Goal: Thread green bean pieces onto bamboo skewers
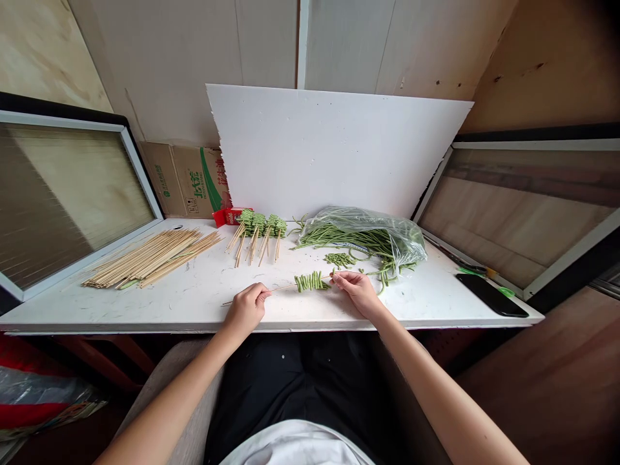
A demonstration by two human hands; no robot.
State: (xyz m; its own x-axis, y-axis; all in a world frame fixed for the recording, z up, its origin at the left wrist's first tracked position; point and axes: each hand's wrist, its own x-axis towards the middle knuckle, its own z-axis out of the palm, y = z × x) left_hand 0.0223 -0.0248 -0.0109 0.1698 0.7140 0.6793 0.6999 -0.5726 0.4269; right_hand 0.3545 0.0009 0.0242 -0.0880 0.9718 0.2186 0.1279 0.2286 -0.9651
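Skewer and bean pieces held between two bare hands. The left hand (246, 310) was closed around the skewer (281, 288) toward its blunt end, a short length of stick emerging beyond the fist on its outer side. The right hand (357, 290) had thumb and fingertips pinched together on a small bean piece (332, 274) at the opposite end; whether they also gripped the stick could not be told. Between the hands, nearer the right, a row of threaded bean pieces (310, 281) sat crosswise on the skewer, clear of the table (169, 307).

Handling (judged): the skewer was probably light and stiff but slender, liable to flex or snap under side load, and best held on the bare shaft close to the left fist. The pieces were likely firm, smooth and prone to splitting; a pinch at their sides, with fingertips off the point's line, suited them.

Surroundings: just beyond the right hand lay a pile of cut pieces (340, 259), and behind that a clear bag (407, 236) of long beans (358, 236). Beyond the left hand stood loaded skewers (261, 226); to its left lay bare sticks (150, 258).
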